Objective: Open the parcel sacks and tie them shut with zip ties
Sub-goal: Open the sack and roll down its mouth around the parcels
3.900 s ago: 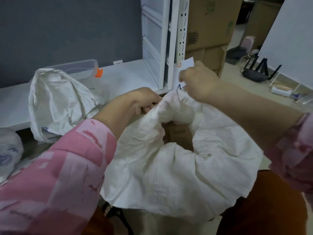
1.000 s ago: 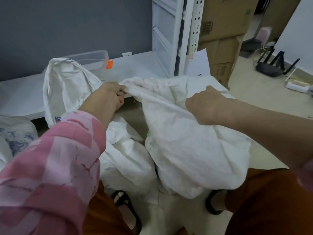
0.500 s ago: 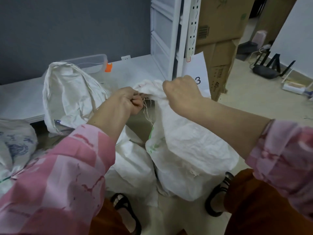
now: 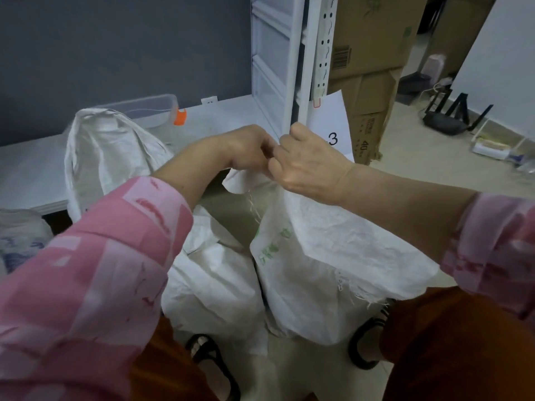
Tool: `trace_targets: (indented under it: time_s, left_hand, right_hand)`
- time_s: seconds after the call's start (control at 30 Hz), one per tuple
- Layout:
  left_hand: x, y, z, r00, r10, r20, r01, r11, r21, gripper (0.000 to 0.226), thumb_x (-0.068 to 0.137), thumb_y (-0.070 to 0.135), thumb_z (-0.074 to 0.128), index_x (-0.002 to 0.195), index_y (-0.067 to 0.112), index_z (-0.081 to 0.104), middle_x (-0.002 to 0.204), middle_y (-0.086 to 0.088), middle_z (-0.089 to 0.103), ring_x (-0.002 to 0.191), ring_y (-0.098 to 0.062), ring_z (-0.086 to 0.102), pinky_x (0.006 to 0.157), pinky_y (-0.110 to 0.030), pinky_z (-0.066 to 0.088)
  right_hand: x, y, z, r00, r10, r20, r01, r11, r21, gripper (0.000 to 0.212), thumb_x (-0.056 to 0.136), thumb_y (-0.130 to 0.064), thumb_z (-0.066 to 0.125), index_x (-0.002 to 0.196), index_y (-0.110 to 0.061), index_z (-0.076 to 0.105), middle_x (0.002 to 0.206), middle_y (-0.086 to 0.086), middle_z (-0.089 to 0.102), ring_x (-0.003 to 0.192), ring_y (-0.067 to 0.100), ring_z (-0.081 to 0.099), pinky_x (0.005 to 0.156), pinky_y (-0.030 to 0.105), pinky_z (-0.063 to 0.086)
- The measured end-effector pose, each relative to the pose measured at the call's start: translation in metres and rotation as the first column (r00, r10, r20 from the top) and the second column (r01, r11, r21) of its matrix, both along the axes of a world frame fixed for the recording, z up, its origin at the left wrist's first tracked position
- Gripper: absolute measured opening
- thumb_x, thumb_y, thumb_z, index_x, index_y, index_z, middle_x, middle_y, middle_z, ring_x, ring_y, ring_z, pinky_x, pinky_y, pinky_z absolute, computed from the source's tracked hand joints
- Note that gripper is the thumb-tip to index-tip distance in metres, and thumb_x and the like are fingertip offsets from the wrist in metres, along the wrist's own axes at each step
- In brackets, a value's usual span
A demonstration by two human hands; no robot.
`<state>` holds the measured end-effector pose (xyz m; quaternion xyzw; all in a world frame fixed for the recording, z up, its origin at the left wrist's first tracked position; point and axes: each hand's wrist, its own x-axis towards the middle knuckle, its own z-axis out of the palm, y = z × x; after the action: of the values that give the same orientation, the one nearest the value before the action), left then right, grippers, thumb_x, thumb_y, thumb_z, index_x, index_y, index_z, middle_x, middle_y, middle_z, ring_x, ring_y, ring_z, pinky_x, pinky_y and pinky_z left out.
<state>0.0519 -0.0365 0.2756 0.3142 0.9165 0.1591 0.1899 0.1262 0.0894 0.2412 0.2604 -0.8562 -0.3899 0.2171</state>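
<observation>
A white woven parcel sack [image 4: 333, 256] with faint green print stands on the floor between my knees. Its mouth is gathered into a bunch at the top. My right hand [image 4: 307, 166] grips that gathered neck from the right. My left hand [image 4: 249, 149] meets it from the left, fingers curled at the same bunch; what they pinch is hidden. Loose threads hang below the neck. No zip tie shows. A second white sack [image 4: 214, 285] lies on the floor at the left of the first.
A third white sack [image 4: 110, 151] leans on the low white shelf [image 4: 29, 175], with a clear plastic box [image 4: 150, 108] behind it. A white rack post [image 4: 292, 68], a paper sheet marked 3 [image 4: 333, 125] and cardboard boxes [image 4: 373, 53] stand behind my hands. A router [image 4: 451, 117] sits far right.
The sack's mouth, held wide open seconds ago, is now bunched tight. Both hands have come together at the neck and lifted slightly.
</observation>
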Motion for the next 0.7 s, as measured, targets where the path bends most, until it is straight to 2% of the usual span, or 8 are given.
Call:
trace_targets:
  time_s: [0.1, 0.17, 0.2, 0.23, 0.37, 0.47, 0.6, 0.7]
  left_hand:
    - [0.0, 0.01, -0.014, 0.952, 0.065, -0.3, -0.042, 0.996, 0.082, 0.004, 0.075, 0.016, 0.065, 0.078, 0.017, 0.068, 0.076, 0.003, 0.063, 0.074, -0.016, 0.056, 0.059, -0.024, 0.041]
    - [0.001, 0.009, -0.023, 0.88, 0.033, -0.474, -0.008, 0.999, 0.053, 0.002, 0.075, 0.019, 0.063, 0.073, 0.019, 0.063, 0.07, 0.004, 0.059, 0.072, -0.019, 0.051, 0.06, -0.028, 0.035]
    - [0.001, 0.006, -0.029, 0.848, 0.026, -0.53, 0.006, 0.998, 0.058, 0.005, 0.076, 0.019, 0.062, 0.071, 0.02, 0.059, 0.067, 0.005, 0.056, 0.071, -0.019, 0.049, 0.061, -0.029, 0.034]
    - [0.001, 0.003, -0.034, 0.826, 0.029, -0.563, 0.023, 0.996, 0.085, 0.005, 0.077, 0.018, 0.061, 0.072, 0.019, 0.059, 0.068, 0.005, 0.056, 0.072, -0.02, 0.05, 0.063, -0.029, 0.034]
    - [0.0, -0.005, -0.047, 0.793, 0.041, -0.608, 0.096, 0.977, 0.191, 0.009, 0.074, 0.014, 0.066, 0.081, 0.012, 0.062, 0.081, -0.003, 0.065, 0.075, -0.025, 0.057, 0.066, -0.034, 0.044]
    - [0.001, -0.009, -0.055, 0.776, 0.071, -0.627, 0.109, 0.964, 0.244, 0.01, 0.07, 0.01, 0.066, 0.078, 0.01, 0.059, 0.078, -0.005, 0.063, 0.072, -0.027, 0.057, 0.062, -0.032, 0.042]
    - [-0.001, -0.015, -0.059, 0.779, 0.102, -0.619, 0.104, 0.952, 0.288, 0.011, 0.07, 0.009, 0.065, 0.079, 0.009, 0.058, 0.077, -0.005, 0.063, 0.071, -0.028, 0.057, 0.063, -0.04, 0.047]
    - [0.0, -0.014, -0.059, 0.774, 0.119, -0.622, 0.108, 0.943, 0.315, 0.01, 0.071, 0.009, 0.064, 0.078, 0.009, 0.056, 0.073, -0.003, 0.059, 0.069, -0.027, 0.056, 0.061, -0.037, 0.046]
  right_hand:
    - [0.0, 0.002, 0.009, 0.95, -0.096, 0.297, 0.221, 0.88, -0.42, 0.006, 0.082, -0.012, 0.06, 0.079, -0.014, 0.064, 0.075, 0.003, 0.062, 0.074, 0.023, 0.058, 0.076, 0.035, 0.037]
    - [-0.002, 0.012, 0.031, 0.802, 0.04, 0.596, 0.525, 0.432, -0.734, 0.014, 0.077, -0.028, 0.072, 0.083, -0.015, 0.071, 0.083, 0.0, 0.067, 0.081, 0.016, 0.061, 0.076, 0.032, 0.046]
    - [-0.006, 0.021, 0.037, 0.786, 0.12, 0.607, 0.574, 0.225, -0.788, 0.024, 0.07, -0.032, 0.079, 0.084, -0.014, 0.072, 0.082, -0.001, 0.067, 0.078, 0.011, 0.061, 0.072, 0.028, 0.048]
    - [-0.011, 0.03, 0.042, 0.792, 0.115, 0.599, 0.586, 0.132, -0.8, 0.035, 0.066, -0.035, 0.083, 0.09, -0.011, 0.072, 0.081, -0.003, 0.065, 0.076, 0.01, 0.058, 0.067, 0.025, 0.047]
    - [-0.014, 0.037, 0.026, 0.57, -0.036, 0.821, 0.796, 0.27, -0.541, 0.043, 0.071, -0.034, 0.081, 0.097, -0.001, 0.069, 0.092, 0.008, 0.067, 0.069, 0.017, 0.053, 0.05, 0.02, 0.038]
    - [-0.016, 0.026, 0.01, 0.56, 0.007, 0.829, 0.8, 0.257, -0.543, 0.034, 0.074, -0.034, 0.077, 0.077, -0.004, 0.064, 0.083, 0.009, 0.063, 0.067, 0.016, 0.05, 0.053, 0.021, 0.037]
    - [-0.02, 0.022, 0.018, 0.512, 0.045, 0.858, 0.84, 0.184, -0.511, 0.059, 0.065, -0.058, 0.076, 0.081, -0.002, 0.065, 0.082, 0.004, 0.056, 0.07, 0.016, 0.051, 0.06, 0.028, 0.038]
    - [-0.019, 0.017, 0.007, 0.54, -0.098, 0.836, 0.807, 0.343, -0.481, 0.049, 0.071, -0.04, 0.078, 0.059, -0.011, 0.04, 0.059, 0.0, 0.041, 0.05, 0.016, 0.038, 0.049, 0.025, 0.03]
